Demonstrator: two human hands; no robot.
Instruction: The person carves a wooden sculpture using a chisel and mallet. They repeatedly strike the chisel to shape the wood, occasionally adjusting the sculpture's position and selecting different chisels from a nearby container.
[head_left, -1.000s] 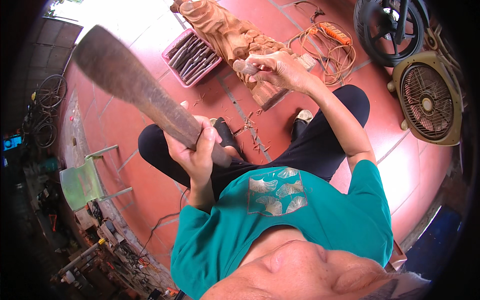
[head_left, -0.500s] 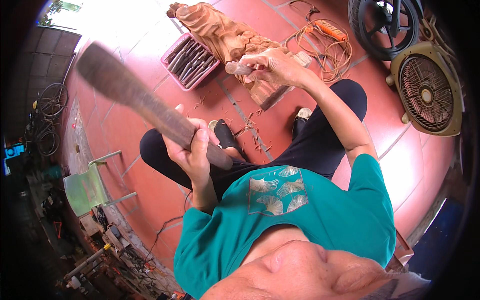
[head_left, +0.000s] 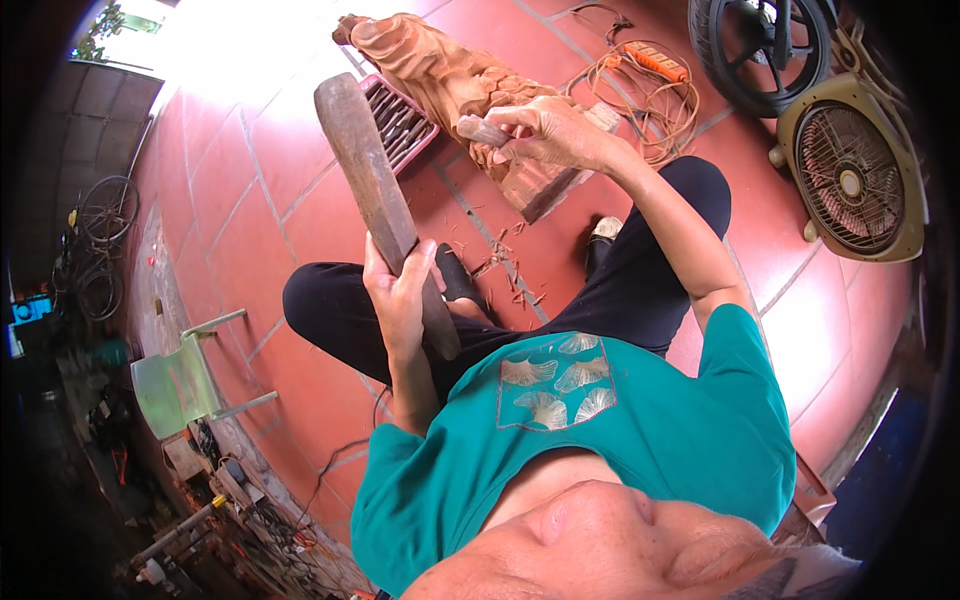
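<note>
The left hand [head_left: 400,290] is closed around a raised wooden mallet [head_left: 372,185], the right hand [head_left: 545,130] pinches a chisel [head_left: 485,130] on the wooden carving [head_left: 450,85] at twelve o'clock, so I judge the carving stroke needs a controlled blow on the chisel.

bare tiles lie left of the wooden carving [head_left: 450,85], but a tool tray [head_left: 395,115] touches it and a cable coil [head_left: 650,100] crowds its right.

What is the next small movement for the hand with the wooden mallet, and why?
Probably a short swing of the wooden mallet down onto the butt of the chisel. The left hand holds the mallet raised, its head apart from the chisel, while the right hand grips the chisel against the wooden carving. Chips already lie on the red tile floor.
</note>
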